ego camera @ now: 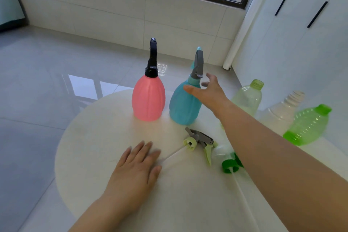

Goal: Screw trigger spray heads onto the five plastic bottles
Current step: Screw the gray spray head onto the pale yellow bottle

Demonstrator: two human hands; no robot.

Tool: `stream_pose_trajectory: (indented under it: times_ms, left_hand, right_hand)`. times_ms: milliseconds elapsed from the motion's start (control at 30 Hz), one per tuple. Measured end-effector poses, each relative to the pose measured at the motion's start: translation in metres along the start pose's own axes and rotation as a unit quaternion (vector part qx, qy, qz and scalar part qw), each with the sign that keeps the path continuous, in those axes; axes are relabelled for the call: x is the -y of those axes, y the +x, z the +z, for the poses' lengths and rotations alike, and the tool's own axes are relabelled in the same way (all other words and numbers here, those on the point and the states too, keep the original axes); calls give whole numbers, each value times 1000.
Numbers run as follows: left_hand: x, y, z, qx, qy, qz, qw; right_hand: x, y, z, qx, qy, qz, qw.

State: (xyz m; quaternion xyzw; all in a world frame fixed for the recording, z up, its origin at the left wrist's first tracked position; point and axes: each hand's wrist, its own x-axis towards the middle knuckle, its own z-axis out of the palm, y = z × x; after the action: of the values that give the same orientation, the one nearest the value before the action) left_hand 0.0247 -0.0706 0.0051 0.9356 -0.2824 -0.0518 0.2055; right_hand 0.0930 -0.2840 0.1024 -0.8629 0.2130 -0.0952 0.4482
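The outstretched right forearm (pixel 263 137) covers the lower body of the pale green clear plastic bottle (pixel 248 98), so its base on the round white table (pixel 94 147) cannot be seen. Nearer than that bottle, the same forearm hides the far part of the bright green and white spray head (pixel 228 164), and its thin white dip tube (pixel 244 201) fades against the tabletop. The right hand (pixel 209 92) overlaps the shoulder of the teal ribbed bottle (pixel 182 107); whether they touch is unclear. The table's near and right edges run out of frame.
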Motion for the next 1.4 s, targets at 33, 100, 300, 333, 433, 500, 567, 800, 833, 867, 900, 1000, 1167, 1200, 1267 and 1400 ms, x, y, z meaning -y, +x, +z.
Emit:
stream_pose_trajectory:
  times_ms: [33, 100, 300, 333, 433, 500, 567, 800, 833, 867, 900, 1000, 1167, 1200, 1267, 1400]
  left_hand:
    - [0, -1, 0, -7, -10, 4, 1000]
    - [0, -4, -2, -31, -26, 16, 999]
    - [0, -12, -13, -88, -22, 16, 996]
    - [0, -12, -16, -102, -12, 26, 994]
    - [2, -16, -21, -114, 36, 21, 993]
    - [4, -18, -21, -98, 49, 21, 994]
    - [6, -19, -18, -94, 15, -1, 995]
    - [18, -13, -5, -73, 13, -24, 997]
    - [19, -13, -5, -73, 3, -25, 997]
    - [20, -13, -4, -73, -5, -25, 997]
    - [21, -13, -4, -72, -9, -26, 997]
    - [23, -12, -1, -83, -12, -26, 996]
    - [23, -12, 0, -88, -5, -29, 996]
    - [22, -12, 0, -90, -6, -30, 995]
    - [22, -12, 0, -94, 2, -28, 995]
    - [20, -14, -3, -96, 1, -27, 995]
  right_hand:
    - [-3, -5, -5, 1, -21, 6, 1000]
    - [-8, -19, -11, -11, -61, -2, 998]
    - [-23, -59, -5, -42, -206, 19, 977]
    - [-26, -63, 0, -4, -239, 43, 970]
    - [-33, -74, 14, 61, -263, 73, 960]
    - [-34, -77, 20, 51, -253, 81, 963]
    - [-34, -76, 25, 33, -256, 89, 962]
    - [-32, -71, 41, 36, -241, 141, 960]
    - [-31, -70, 43, 41, -242, 146, 958]
    - [-31, -70, 44, 45, -237, 150, 959]
    - [-30, -69, 44, 49, -224, 155, 961]
    - [-26, -69, 37, 55, -177, 172, 967]
    - [-19, -75, 20, 65, -74, 195, 976]
    - [-17, -77, 15, 70, -49, 198, 976]
    - [-13, -85, 1, 88, 7, 203, 975]
    - [-13, -109, -30, 111, 161, 193, 962]
